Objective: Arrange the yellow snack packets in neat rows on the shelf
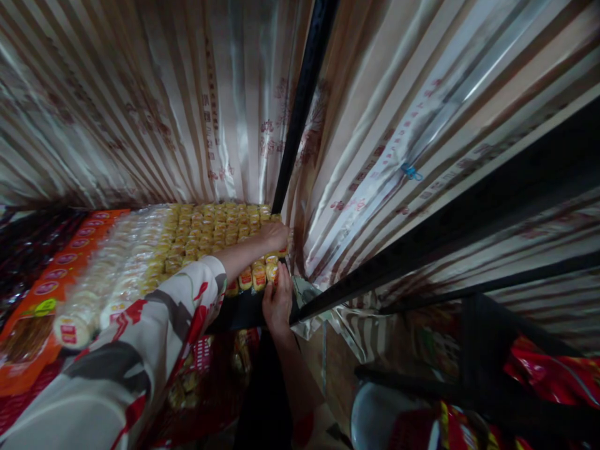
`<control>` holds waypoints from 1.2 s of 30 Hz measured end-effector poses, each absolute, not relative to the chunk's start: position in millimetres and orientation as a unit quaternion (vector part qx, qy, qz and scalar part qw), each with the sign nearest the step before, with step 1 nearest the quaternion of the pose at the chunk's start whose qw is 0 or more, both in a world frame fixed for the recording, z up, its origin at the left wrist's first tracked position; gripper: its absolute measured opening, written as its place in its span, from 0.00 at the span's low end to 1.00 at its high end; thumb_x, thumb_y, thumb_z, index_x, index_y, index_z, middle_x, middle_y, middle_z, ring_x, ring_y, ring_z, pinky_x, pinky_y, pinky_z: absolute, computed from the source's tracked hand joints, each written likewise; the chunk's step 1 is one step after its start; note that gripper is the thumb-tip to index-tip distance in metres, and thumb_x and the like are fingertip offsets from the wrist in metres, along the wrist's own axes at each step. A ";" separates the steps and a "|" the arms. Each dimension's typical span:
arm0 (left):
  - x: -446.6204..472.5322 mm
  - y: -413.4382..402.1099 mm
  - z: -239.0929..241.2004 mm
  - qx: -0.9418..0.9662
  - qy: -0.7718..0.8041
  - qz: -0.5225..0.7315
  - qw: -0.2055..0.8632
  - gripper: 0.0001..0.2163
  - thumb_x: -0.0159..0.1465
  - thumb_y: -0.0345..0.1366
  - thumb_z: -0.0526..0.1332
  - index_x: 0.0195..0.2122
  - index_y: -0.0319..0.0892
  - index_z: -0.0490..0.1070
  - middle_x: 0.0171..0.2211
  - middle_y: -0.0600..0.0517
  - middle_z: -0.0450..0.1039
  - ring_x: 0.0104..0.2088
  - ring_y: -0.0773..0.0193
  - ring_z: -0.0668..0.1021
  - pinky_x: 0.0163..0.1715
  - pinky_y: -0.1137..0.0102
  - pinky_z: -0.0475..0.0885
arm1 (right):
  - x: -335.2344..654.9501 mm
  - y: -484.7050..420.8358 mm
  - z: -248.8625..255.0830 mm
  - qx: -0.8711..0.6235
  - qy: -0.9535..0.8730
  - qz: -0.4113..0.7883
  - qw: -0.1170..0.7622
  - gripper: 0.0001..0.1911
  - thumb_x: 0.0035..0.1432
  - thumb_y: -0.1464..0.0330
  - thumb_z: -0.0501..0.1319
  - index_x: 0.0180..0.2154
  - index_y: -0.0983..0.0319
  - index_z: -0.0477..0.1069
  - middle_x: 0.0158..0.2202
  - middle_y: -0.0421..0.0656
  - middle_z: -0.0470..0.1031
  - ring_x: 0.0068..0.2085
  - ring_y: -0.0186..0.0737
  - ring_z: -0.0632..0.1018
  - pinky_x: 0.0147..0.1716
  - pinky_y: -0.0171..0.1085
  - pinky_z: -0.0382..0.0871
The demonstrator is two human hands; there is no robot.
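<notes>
My left hand (274, 236) reaches across from the left over the far right end of the rows of small yellow-wrapped snacks (206, 228). Its fingers curl downward, and what they hold is hidden beneath the hand. Closer to me, my right hand (279, 303) is at the front right corner of the dark shelf (234, 312). Its outstretched fingers and thumb touch the last yellow-wrapped snack (271, 270) of the front row, with the thumb apart from the fingers.
Left of the yellow rows lie white round snacks in clear wrappers (77, 322) and orange packs (28, 334). A black post (300, 119) rises behind the shelf before a pleated curtain (225, 94). Red packages (544, 375) and a pale bucket (375, 415) are at lower right.
</notes>
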State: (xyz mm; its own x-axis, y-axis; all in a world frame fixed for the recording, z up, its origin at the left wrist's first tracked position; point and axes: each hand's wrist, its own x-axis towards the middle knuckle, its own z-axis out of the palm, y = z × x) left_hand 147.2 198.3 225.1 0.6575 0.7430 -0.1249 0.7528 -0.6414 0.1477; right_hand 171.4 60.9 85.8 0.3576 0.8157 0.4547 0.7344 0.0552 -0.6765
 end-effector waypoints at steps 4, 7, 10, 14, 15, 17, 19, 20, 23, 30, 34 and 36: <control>150.9 197.9 224.2 0.911 0.400 -0.040 0.096 0.13 0.61 0.27 0.53 0.43 0.33 0.73 0.42 0.39 0.75 0.43 0.54 0.77 0.40 0.67 0.71 | 170.7 61.2 83.1 -0.679 -0.565 0.035 0.469 0.25 0.63 0.68 0.45 0.61 0.66 0.53 0.59 0.54 0.60 0.61 0.44 0.60 0.58 0.49 0.57; 149.5 197.9 226.4 0.925 0.364 -0.053 0.092 0.13 0.60 0.27 0.55 0.44 0.35 0.73 0.42 0.41 0.75 0.44 0.56 0.77 0.39 0.69 0.71 | 169.5 61.5 82.3 -0.674 -0.563 0.028 0.477 0.24 0.64 0.67 0.44 0.60 0.66 0.54 0.58 0.54 0.62 0.61 0.44 0.61 0.57 0.50 0.59; 147.0 197.3 226.4 0.936 0.337 -0.061 0.079 0.12 0.60 0.27 0.56 0.44 0.34 0.73 0.41 0.41 0.75 0.43 0.57 0.77 0.38 0.70 0.70 | 168.2 61.6 82.4 -0.678 -0.560 0.021 0.476 0.24 0.64 0.67 0.44 0.60 0.66 0.54 0.58 0.54 0.63 0.60 0.45 0.61 0.57 0.50 0.58; 150.4 196.8 219.4 0.930 0.358 -0.051 0.072 0.12 0.61 0.24 0.53 0.43 0.34 0.73 0.40 0.42 0.75 0.41 0.60 0.77 0.37 0.73 0.69 | 168.2 61.0 81.5 -0.676 -0.572 0.017 0.464 0.25 0.64 0.67 0.45 0.61 0.65 0.54 0.58 0.53 0.62 0.60 0.45 0.61 0.56 0.51 0.59; 152.5 196.9 217.2 0.927 0.364 -0.050 0.070 0.13 0.62 0.24 0.52 0.42 0.34 0.74 0.40 0.41 0.75 0.41 0.60 0.77 0.36 0.73 0.69 | 168.5 60.8 81.2 -0.675 -0.574 0.016 0.463 0.25 0.64 0.67 0.45 0.61 0.64 0.54 0.58 0.53 0.62 0.60 0.45 0.61 0.56 0.51 0.59; 156.8 197.0 213.2 0.924 0.372 -0.048 0.068 0.13 0.62 0.24 0.51 0.41 0.33 0.74 0.40 0.40 0.75 0.41 0.59 0.77 0.36 0.72 0.69 | 168.9 60.5 80.7 -0.675 -0.574 0.013 0.463 0.25 0.64 0.66 0.45 0.61 0.64 0.54 0.58 0.53 0.63 0.60 0.45 0.61 0.56 0.51 0.59; 159.7 196.5 210.6 0.923 0.376 -0.047 0.068 0.13 0.62 0.25 0.51 0.41 0.33 0.74 0.39 0.39 0.74 0.41 0.58 0.77 0.36 0.70 0.69 | 168.9 60.3 80.5 -0.676 -0.572 0.011 0.464 0.24 0.64 0.66 0.45 0.60 0.64 0.55 0.58 0.53 0.63 0.60 0.46 0.62 0.56 0.51 0.59; 160.3 195.9 210.0 0.923 0.377 -0.048 0.068 0.12 0.62 0.25 0.51 0.41 0.33 0.74 0.39 0.39 0.75 0.41 0.58 0.77 0.36 0.70 0.70 | 168.8 60.2 80.5 -0.677 -0.572 0.011 0.464 0.24 0.64 0.66 0.45 0.60 0.64 0.55 0.58 0.53 0.63 0.60 0.46 0.62 0.56 0.51 0.60; 158.5 194.3 210.9 0.923 0.375 -0.048 0.070 0.12 0.62 0.26 0.53 0.42 0.34 0.74 0.39 0.40 0.75 0.40 0.58 0.77 0.36 0.70 0.70 | 168.3 60.4 80.8 -0.675 -0.572 0.010 0.466 0.24 0.64 0.67 0.46 0.60 0.65 0.56 0.58 0.53 0.63 0.60 0.46 0.62 0.56 0.51 0.60; 149.7 203.8 223.2 0.915 0.397 -0.033 0.060 0.13 0.60 0.23 0.52 0.43 0.30 0.72 0.40 0.38 0.74 0.41 0.57 0.77 0.37 0.69 0.70 | 168.3 61.4 80.1 -0.674 -0.571 0.002 0.470 0.23 0.63 0.68 0.47 0.59 0.66 0.57 0.57 0.54 0.64 0.59 0.45 0.63 0.56 0.50 0.60; 156.5 203.5 220.9 0.917 0.394 -0.027 0.061 0.12 0.61 0.24 0.52 0.42 0.32 0.72 0.39 0.38 0.74 0.41 0.57 0.77 0.37 0.68 0.70 | 168.4 61.3 77.7 -0.675 -0.572 0.006 0.465 0.24 0.63 0.68 0.47 0.60 0.65 0.56 0.58 0.53 0.63 0.60 0.45 0.62 0.56 0.50 0.60; 160.9 199.9 215.5 0.922 0.382 -0.020 0.060 0.12 0.62 0.25 0.52 0.42 0.34 0.72 0.40 0.40 0.74 0.41 0.58 0.76 0.38 0.68 0.70 | 168.3 61.1 76.9 -0.677 -0.572 0.009 0.463 0.24 0.63 0.68 0.46 0.60 0.65 0.56 0.58 0.53 0.63 0.60 0.45 0.62 0.56 0.50 0.61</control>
